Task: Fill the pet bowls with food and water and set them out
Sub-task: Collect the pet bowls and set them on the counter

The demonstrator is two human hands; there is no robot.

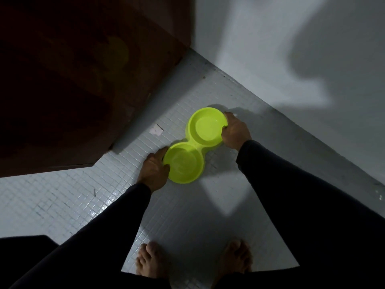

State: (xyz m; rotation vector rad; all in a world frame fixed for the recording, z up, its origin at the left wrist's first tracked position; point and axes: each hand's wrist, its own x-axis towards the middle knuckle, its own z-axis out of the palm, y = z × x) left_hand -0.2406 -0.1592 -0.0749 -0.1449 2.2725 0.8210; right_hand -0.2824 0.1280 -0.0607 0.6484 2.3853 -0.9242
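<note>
Both hands grip one lime-green double pet bowl (194, 146), one at each end. Left hand (155, 168) holds the nearer basin's rim, thumb hooked over the edge into the basin and fingers reaching along the outer wall toward the floor. Right hand (235, 131) holds the farther basin's rim the same way, thumb curled over the inner edge and fingers wrapped round the outside.

Nearest the camera, two bare feet (152, 260) stand on the floor (62, 201), which is covered in small pale square tiles with a dull sheen. Long dark sleeves (291, 184) run from the bottom corners up to the wrists.

Beyond the feet, the bowl sits low at the tiles, lying on a slant with one basin nearer and to the left, the other farther and to the right. Whether its base is fully down on the floor cannot be told. Both basins look glossy inside; whether either holds water cannot be told in this dim light.

Past the left hand lies a small pale scrap (155, 129) on the tiles. Farther left stands a dark brown wooden panel (83, 80), perhaps a door or cupboard. Behind the bowl rises a plain pale wall (270, 38), crossed by a broad shadow.
</note>
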